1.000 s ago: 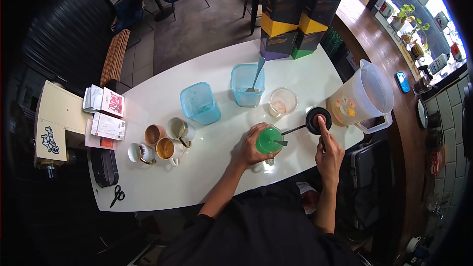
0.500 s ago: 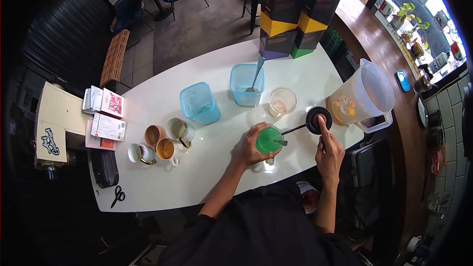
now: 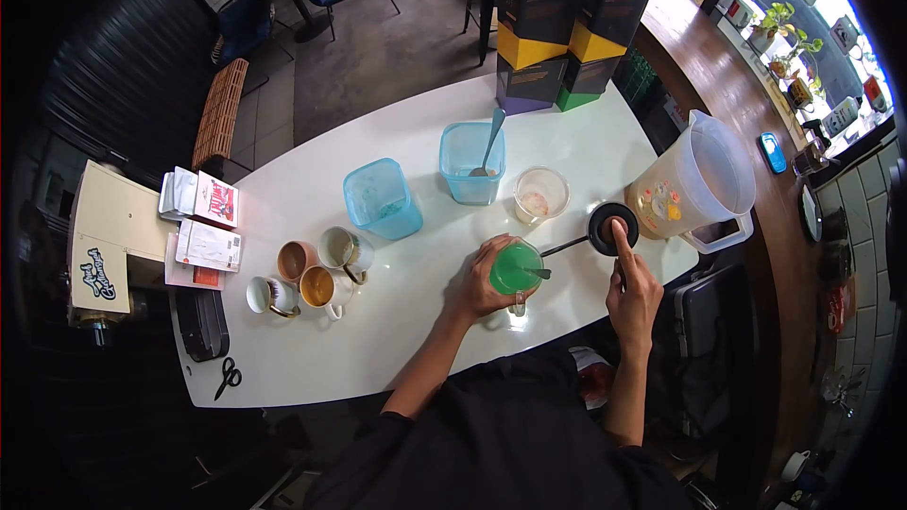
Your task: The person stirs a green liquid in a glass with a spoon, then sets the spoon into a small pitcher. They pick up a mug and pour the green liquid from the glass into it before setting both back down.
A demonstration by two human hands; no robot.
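Note:
My left hand point(image 3: 484, 285) is wrapped round a clear glass mug point(image 3: 520, 300) of green liquid point(image 3: 513, 269). A spoon point(image 3: 539, 274) stands in the liquid, its handle over the rim. My right hand point(image 3: 634, 295) has its index finger stretched onto a round black thing point(image 3: 601, 245) with a thin black handle point(image 3: 564, 246) running towards the mug. The other fingers are curled, partly hidden beneath the hand. Just beyond is a clear plastic cup point(image 3: 542, 195) with some residue. Two blue tubs point(image 3: 383, 198) stand farther off, one holding a spoon point(image 3: 490, 140).
A large clear pitcher point(image 3: 694, 184) stands at the right. Several cups point(image 3: 326, 288) cluster left of my arm. Stacked dark boxes point(image 3: 540, 5) occupy the far edge. Scissors point(image 3: 228, 378), a black case point(image 3: 202, 323) and packets point(image 3: 210, 241) lie at the left.
Almost nothing differs. The view has shifted very slightly, and both hands keep the same positions at the mug and the round black thing.

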